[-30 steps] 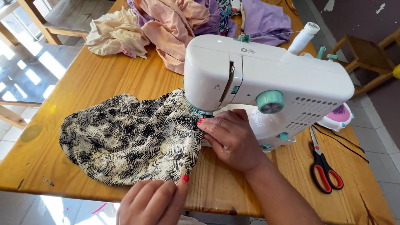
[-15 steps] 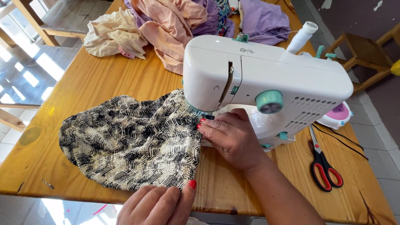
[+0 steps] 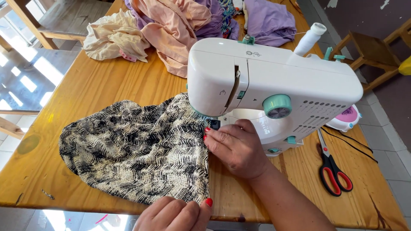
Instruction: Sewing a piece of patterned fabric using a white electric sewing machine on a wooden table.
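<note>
Patterned fabric [image 3: 137,149] lies between both hands [image 3: 237,147].

Home sewing spot, wooden table [image 3: 98,85], white sewing machine [image 3: 274,85], heaped clothes [image 3: 171,25], scissors [image 3: 334,171]

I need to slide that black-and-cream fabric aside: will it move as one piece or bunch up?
The fabric probably bunches: it already lies rumpled on the table. Likely light and floppy. The right hand pins one edge by the sewing machine.

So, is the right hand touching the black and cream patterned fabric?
Touching. The head view shows the right hand with its fingertips pressed on the patterned fabric edge beside the sewing machine.
</note>
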